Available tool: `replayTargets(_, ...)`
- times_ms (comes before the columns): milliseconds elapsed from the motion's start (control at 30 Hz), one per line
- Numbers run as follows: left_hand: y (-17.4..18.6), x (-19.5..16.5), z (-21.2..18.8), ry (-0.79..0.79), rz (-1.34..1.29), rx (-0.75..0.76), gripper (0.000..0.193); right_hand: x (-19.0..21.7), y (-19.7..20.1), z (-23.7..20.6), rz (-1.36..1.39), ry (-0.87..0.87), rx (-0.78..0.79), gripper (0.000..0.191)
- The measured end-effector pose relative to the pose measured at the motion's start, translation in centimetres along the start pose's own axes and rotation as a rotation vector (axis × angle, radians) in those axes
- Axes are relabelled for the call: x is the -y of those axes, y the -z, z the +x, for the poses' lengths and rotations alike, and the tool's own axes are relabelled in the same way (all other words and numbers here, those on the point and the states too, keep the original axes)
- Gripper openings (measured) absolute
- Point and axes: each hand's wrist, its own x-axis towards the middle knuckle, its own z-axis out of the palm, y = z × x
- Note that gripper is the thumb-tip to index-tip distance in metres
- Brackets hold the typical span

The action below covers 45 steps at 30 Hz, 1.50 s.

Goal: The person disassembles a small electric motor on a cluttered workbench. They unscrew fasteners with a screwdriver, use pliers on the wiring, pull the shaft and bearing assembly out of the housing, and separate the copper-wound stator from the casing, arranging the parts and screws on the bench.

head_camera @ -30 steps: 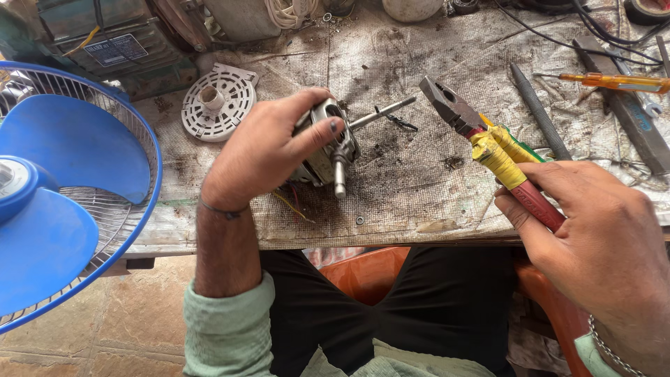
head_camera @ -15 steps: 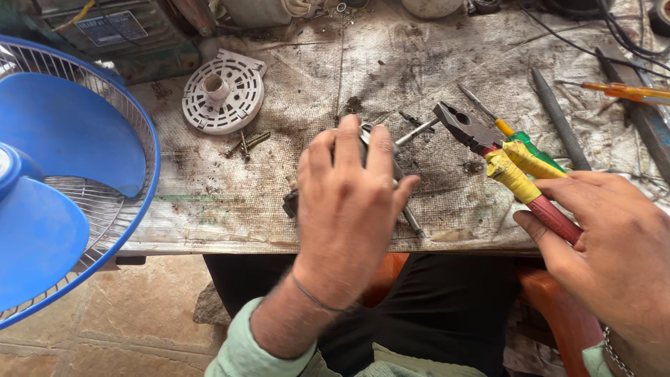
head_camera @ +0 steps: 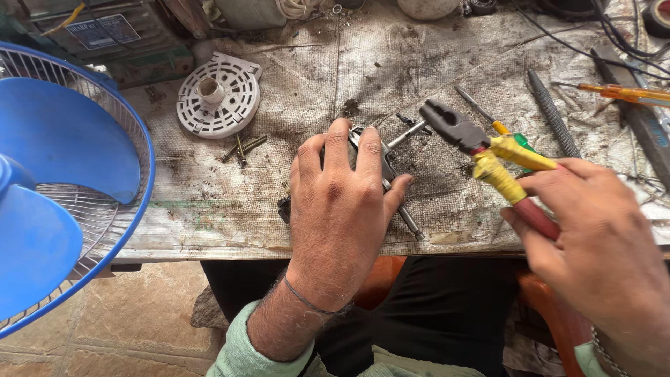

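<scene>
A blue fan [head_camera: 49, 188] with a wire guard stood at the left, beside the grimy counter [head_camera: 209, 202]. A white round slotted cover [head_camera: 218, 98] lay on the counter's far left part, with a few loose screws [head_camera: 242, 147] just in front of it. Toward the right lay a grey round file [head_camera: 553, 112], and beyond it an orange-handled screwdriver [head_camera: 624, 91] near black cables [head_camera: 593, 42] at the far edge.

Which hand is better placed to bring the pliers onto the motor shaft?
Right. The right hand already holds the pliers, whose nose sits close to the shaft tip. The left hand lies flat over the motor, likely steadying it on the workbench.
</scene>
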Motion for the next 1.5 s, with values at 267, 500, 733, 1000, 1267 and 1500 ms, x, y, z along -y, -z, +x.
replayTargets(267,-0.1,0.5,-0.2,-0.008,0.01,-0.007,0.069,1.7,-2.2,0.1,-0.117,0.132,-0.016,0.037)
replayTargets(500,-0.1,0.7,-0.3,-0.005,-0.017,-0.028,0.068,3.0,-1.6,0.3,-0.149,0.144,0.001,0.039)
replayTargets(733,-0.5,0.7,-0.3,0.011,-0.034,-0.039,0.069,3.9,-1.3,1.0,-0.143,0.14,0.006,0.041)
replayTargets(1000,-0.5,0.0,0.0,-0.025,-0.004,-0.033,0.064,2.5,-0.1,2.9,0.014,0.043,0.256,0.047)
replayTargets(1267,-0.5,0.0,0.3,-0.077,-0.014,-0.01,0.053,-0.3,-1.6,1.7,0.333,-0.155,0.345,0.054)
replayTargets(1500,-0.1,2.5,1.2,-0.038,-0.199,-0.064,0.057,-7.8,-2.7,-0.2,1.855,-0.661,0.213,0.046)
